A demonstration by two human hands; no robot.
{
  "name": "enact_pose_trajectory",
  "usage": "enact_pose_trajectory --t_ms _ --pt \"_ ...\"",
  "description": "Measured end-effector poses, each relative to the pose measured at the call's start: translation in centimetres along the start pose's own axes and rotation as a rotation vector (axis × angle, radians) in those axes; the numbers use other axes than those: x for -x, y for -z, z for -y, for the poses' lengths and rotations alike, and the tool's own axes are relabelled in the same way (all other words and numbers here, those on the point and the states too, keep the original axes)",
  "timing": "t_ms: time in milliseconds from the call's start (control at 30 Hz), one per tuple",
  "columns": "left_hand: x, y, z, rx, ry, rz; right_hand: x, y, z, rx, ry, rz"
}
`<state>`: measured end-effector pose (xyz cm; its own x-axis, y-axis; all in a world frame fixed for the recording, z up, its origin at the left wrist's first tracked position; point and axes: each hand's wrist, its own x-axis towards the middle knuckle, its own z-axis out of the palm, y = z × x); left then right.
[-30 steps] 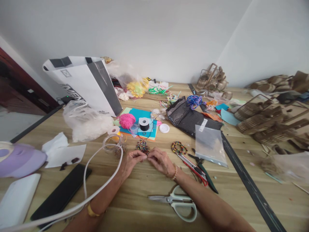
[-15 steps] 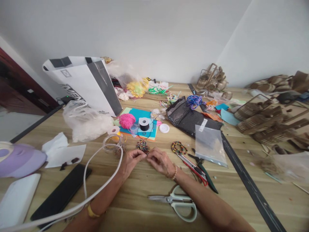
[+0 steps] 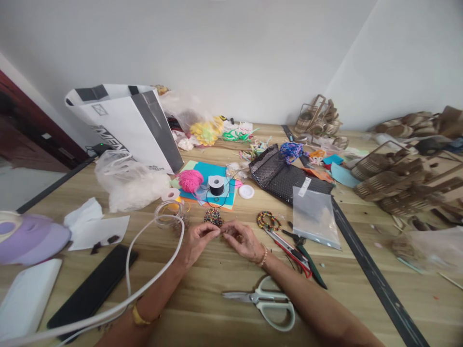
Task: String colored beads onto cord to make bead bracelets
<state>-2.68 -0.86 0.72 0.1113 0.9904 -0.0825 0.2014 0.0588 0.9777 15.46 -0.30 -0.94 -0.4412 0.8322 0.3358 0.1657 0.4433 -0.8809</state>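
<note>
The one camera sits on the person's head. It looks forward and down over the wooden tabletop (image 3: 202, 308). The near edge is right under it, so the left hand (image 3: 195, 241) and right hand (image 3: 244, 241) show close, low in the middle. The far edge meets the white wall (image 3: 231, 48) up top.

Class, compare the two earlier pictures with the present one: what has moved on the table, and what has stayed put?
Very little. The right hand has curled its fingers slightly and edged toward the left hand; their fingertips meet right beside the bead pile. Whether they pinch anything is too small to tell. The scissors, bead bracelet and thread spool lie as before.
</note>
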Motion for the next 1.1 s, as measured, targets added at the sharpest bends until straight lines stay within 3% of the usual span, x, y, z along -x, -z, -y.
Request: enact_pose_trajectory --t_ms 167,767,1100 --pt "0.0 -0.12 -0.02 -0.044 -0.054 -0.004 -0.12 -0.28 -0.34 -0.079 -0.029 -0.002" --pt "0.2 -0.15 -0.03 -0.104 -0.132 -0.015 -0.56 0.08 -0.56 0.091 0.039 -0.017" --pt "-0.07 0.64 -0.05 -0.34 -0.281 -0.219 -0.77 0.24 -0.44 0.14 0.067 -0.067"
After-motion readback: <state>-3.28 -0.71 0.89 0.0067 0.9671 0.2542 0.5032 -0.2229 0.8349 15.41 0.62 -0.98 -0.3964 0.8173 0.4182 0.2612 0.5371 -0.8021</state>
